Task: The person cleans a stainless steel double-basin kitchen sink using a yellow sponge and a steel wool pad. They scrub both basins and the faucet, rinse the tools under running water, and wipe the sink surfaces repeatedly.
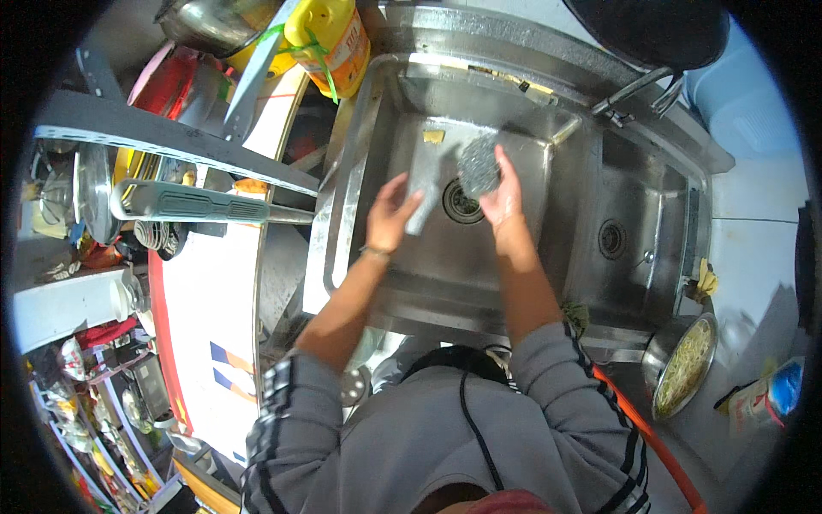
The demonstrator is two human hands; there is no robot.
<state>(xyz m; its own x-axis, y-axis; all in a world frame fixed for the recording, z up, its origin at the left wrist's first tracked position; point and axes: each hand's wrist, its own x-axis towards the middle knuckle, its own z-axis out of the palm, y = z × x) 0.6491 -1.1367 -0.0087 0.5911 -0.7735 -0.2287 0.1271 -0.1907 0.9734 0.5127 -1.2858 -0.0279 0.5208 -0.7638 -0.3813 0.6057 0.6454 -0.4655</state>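
Observation:
My right hand [504, 196] grips a large grey steel-wool scourer [477, 166] above the sink's left basin [449, 270]. Left of it, my left hand [388, 215] is over the same basin, with its fingers and thumb apart. A pale, blurred strip [424, 193] lies beside the left thumb; whether the hand holds it, and what it is, I cannot tell. Below the scourer a round drain strainer [463, 202] shows in part. Toward the back of the basin lies a small yellow piece [433, 136].
A second basin [642, 270] adjoins on the right. The faucet [632, 93] and a dark pan [655, 29] are at the back right. A metal bowl of pale sprouts [684, 366] stands front right. At left are a yellow jug [334, 48] and a grey-green handle [192, 200].

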